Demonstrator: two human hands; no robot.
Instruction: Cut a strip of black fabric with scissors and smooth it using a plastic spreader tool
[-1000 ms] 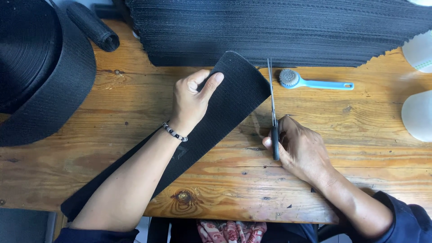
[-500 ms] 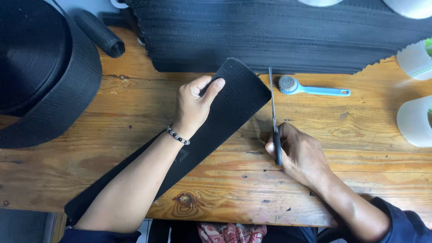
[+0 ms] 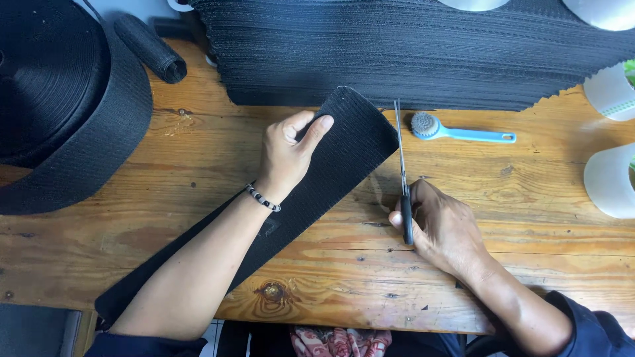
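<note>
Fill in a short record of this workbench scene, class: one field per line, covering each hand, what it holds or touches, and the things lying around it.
Left hand: pressed flat on the black strap, fingers near its rounded end
Right hand: gripping the scissors, blades pointing away from the person, beside the strap's end
Strap: lies diagonally across the wooden table
Big roll: black webbing, far left
Stack of cut strips: black, along the back
Brush: blue handle, right of the scissors
Bracelet: beaded, on the left wrist
</note>
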